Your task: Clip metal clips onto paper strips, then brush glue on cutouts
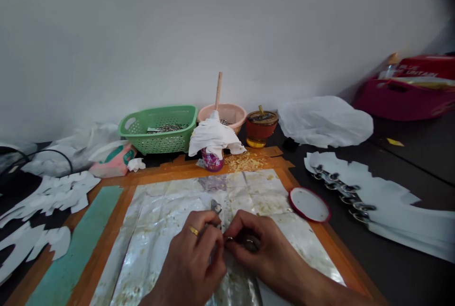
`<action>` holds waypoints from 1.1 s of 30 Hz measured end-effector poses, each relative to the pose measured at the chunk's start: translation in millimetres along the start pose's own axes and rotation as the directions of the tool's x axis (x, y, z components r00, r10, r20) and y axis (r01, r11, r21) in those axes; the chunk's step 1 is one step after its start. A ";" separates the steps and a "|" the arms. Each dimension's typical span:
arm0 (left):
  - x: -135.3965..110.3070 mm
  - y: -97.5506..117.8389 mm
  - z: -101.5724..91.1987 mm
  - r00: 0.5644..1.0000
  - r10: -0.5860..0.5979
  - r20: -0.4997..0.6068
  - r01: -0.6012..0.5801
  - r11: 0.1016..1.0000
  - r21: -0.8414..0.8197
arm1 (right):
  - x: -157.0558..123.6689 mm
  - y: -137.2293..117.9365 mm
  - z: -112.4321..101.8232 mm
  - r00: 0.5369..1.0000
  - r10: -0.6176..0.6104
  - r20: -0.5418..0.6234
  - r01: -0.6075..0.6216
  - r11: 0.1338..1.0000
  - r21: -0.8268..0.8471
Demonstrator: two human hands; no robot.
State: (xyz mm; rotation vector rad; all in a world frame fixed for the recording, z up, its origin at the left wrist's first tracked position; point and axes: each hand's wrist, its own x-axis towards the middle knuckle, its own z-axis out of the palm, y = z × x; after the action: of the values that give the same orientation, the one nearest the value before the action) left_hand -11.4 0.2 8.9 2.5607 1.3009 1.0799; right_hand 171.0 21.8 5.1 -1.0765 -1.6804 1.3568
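My left hand [199,249], with a gold ring on one finger, is closed in a pinch over the middle of the covered work surface. A small shiny metal piece [216,207] sticks out past its fingertips; the rest of it is hidden. My right hand [263,244] meets it from the right, thumb and forefinger pinching a small metal ring [229,238]. More metal shows within the curled fingers of that hand. Beneath both hands lies a stained, wrinkled plastic-like sheet [159,230], with something grey and glossy near the bottom edge.
White cut pieces with several metal rings [355,197] lie right, near a red-rimmed lid [310,204]. Behind stand a green basket [159,142] of metal parts, a pink bowl [238,114], a cloth-covered purple can [213,160] and an amber jar [261,130]. White cutouts [53,192] lie left.
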 end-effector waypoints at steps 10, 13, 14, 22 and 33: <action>-1.2 3.7 -3.4 0.990 -0.143 0.016 0.144 0.989 -0.038 | -2.3 -2.0 1.2 0.998 -0.023 -0.050 0.022 0.999 -0.027; -1.4 4.5 -2.7 0.981 -0.194 0.025 0.196 0.978 -0.075 | -2.7 0.5 0.5 0.997 -0.066 -0.038 0.064 0.997 -0.040; -1.5 5.0 -2.7 0.977 -0.209 0.035 0.211 0.974 -0.085 | -2.9 0.8 -0.2 0.996 -0.080 -0.029 0.078 0.996 -0.044; 1.8 7.2 -2.2 0.963 -0.269 0.006 0.266 0.948 -0.176 | -2.2 -5.6 -8.2 0.987 -0.091 0.129 0.091 0.996 0.005; -3.4 -0.6 -7.7 0.876 -0.482 0.032 0.381 0.649 -0.658 | 8.2 -5.9 -4.9 1.000 0.000 -0.019 0.006 0.959 0.282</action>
State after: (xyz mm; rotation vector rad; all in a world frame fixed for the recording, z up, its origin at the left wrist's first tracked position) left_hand -17.9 -3.7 12.6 1.5773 1.1884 1.3226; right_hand 171.1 30.6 12.0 -0.9169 -1.4207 1.5258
